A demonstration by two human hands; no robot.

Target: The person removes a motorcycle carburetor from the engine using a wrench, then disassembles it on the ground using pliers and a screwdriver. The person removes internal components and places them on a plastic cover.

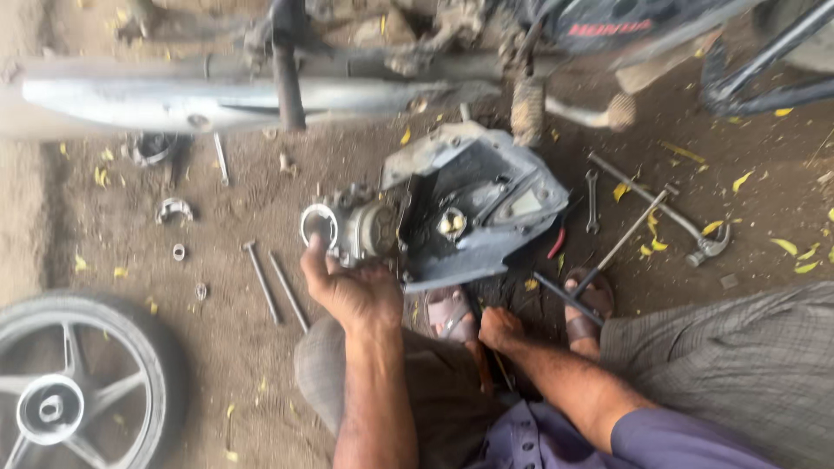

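Observation:
My left hand (347, 291) is closed on a grey metal carburettor (356, 227), thumb by its round open mouth, and holds it just above the dirt ground. The carburettor rests against a grey plastic motorcycle cover (508, 204) that lies open side up. My right hand (499, 330) is lower, beside my sandalled foot (447, 314), its fingers curled around a thin dark tool with a brown handle (480, 365). The tool's tip is hidden under the hand.
A motorcycle stands across the top, with its silver exhaust pipe (174, 95). A loose wheel (69, 391) lies at the bottom left. Two long bolts (262, 280), small rings, a spanner (592, 200) and a long socket wrench (647, 208) lie scattered on the ground.

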